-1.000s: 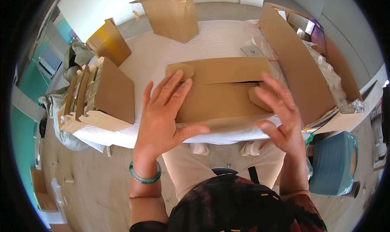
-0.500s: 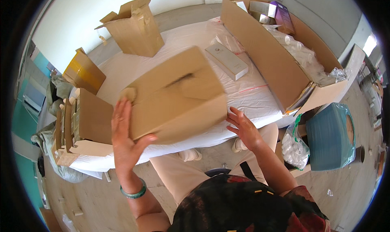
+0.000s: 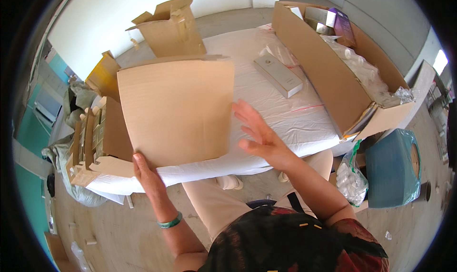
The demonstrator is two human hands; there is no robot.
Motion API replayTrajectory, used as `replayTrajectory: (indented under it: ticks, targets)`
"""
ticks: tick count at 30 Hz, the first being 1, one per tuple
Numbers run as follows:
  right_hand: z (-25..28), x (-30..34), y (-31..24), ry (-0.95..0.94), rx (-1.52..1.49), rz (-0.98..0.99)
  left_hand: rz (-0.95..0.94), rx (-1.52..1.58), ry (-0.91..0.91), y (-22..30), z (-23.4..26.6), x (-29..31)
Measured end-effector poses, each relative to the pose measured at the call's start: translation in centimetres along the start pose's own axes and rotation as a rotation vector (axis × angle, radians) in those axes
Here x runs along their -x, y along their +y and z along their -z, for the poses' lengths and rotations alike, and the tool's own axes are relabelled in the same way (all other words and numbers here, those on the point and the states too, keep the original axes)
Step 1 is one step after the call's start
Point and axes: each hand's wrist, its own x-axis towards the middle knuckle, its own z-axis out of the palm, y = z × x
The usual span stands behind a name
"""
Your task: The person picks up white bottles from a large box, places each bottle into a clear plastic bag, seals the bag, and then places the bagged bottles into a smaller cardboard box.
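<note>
The left hand point(image 3: 150, 179), the nearer one, is gripping the cardboard box point(image 3: 176, 112) at its lower left corner; the right hand point(image 3: 262, 138) is hovering open beside its right edge, contact unclear. The box is rising ahead, mostly between them, broad face toward the person, long axis unclear. Beyond, a slim carton point(image 3: 277, 74) is lying on the white-covered worktop point(image 3: 295, 124).

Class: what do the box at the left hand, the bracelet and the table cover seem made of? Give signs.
Box: matt cardboard, by its plain brown, stiff panel. Bracelet: smooth green, perhaps stone or glass; it looks a rigid ring. Table cover: thin white plastic or cloth, unclear which; it wrinkles finely.
</note>
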Motion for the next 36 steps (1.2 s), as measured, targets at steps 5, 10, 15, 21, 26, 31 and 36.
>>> replayTrajectory:
  ticks: [5, 10, 15, 21, 26, 31, 36]
  targets:
    - [-1.8, -0.4, -3.8, -0.127, 0.016, 0.280, 0.334, 0.533, -0.167, -4.8, -3.2, 3.1]
    - [-4.6, 0.1, -6.2, -0.206, 0.631, 0.489, 0.502, 0.753, -0.462, -6.2, -9.1, 8.5]
    - [-5.2, 0.5, -6.1, -0.112, 0.865, 0.497, 0.584, 0.849, -0.313, -5.2, -11.2, 10.3]
    - [-4.3, 0.3, -8.5, -0.142, 1.040, 0.659, 0.781, 0.703, -0.607, -3.9, -13.3, 12.5]
    - [-1.6, -0.1, -9.0, -0.230, 1.272, 0.601, 1.055, 0.212, -0.783, -6.2, -11.3, 14.2]
    - [1.5, 1.4, -10.0, -0.047, 1.344, 0.513, 0.918, 0.081, -0.788, -7.8, -7.6, 12.0]
    - [2.2, 4.1, -9.5, 0.102, 1.257, 0.323, 0.666, 0.075, -0.469, -5.9, -4.7, 7.0]
